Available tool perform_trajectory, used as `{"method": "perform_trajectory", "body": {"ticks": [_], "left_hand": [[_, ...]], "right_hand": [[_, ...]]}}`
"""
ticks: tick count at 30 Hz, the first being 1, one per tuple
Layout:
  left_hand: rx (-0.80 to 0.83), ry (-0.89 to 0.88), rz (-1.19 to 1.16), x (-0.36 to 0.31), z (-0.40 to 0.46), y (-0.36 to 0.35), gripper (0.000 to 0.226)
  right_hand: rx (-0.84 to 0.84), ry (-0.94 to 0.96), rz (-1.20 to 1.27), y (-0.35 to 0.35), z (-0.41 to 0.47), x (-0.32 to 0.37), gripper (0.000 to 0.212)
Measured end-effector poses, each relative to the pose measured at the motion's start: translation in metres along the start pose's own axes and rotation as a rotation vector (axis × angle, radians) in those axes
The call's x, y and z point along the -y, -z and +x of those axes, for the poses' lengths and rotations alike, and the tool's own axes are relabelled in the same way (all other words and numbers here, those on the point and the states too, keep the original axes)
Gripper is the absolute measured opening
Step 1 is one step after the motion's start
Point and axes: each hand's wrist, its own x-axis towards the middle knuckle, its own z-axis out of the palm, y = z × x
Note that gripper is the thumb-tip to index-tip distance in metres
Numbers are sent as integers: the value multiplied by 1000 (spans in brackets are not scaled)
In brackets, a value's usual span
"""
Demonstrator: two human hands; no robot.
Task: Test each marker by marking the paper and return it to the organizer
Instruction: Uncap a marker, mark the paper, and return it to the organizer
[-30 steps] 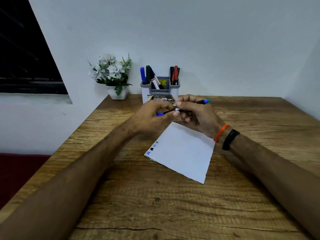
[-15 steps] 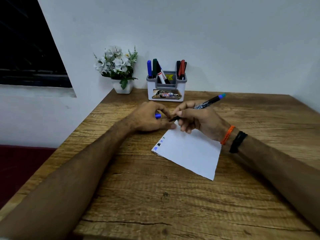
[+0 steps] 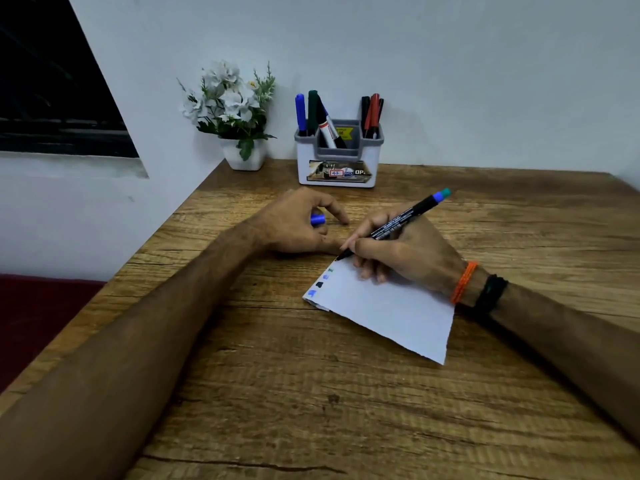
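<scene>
marker tip at the paper's top corner

far left, a dark window [image 3: 52,98] sits in the wall, with a red surface below it. a white pot of white flowers [image 3: 235,112] stands at the back left corner of the wooden counter [image 3: 311,410], against the wall.

just right of the flowers stands the organizer [image 3: 337,157], white with a grey insert. its left slot holds a blue and a green marker, a white-bodied one leans in the middle, and black and red ones stand in the right slot.

the left hand [image 3: 294,226] rests on the counter in front of the organizer, fingers curled around a blue cap [image 3: 318,220], index finger stretched out to the wood.

beside it, touching at the thumbs, the right hand [image 3: 405,254] pinches a black marker [image 3: 398,226] in a writing grip. the marker slants up to the right, its blue-green end high, its tip down at the top corner of the paper [image 3: 391,313]. the lower fingers rest on the sheet. an orange band and a black band ring the right wrist.

the paper lies angled on the counter under the right hand. small marks run down its left edge: green, blue, black, blue.
</scene>
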Motion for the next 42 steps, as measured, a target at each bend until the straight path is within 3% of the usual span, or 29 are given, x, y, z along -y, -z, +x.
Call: {"method": "perform_trajectory", "body": {"ticks": [42], "left_hand": [[36,13,-24,-5,-3,2,39]], "right_hand": [[-34,-35,-101,-3,-6,10,6]]}}
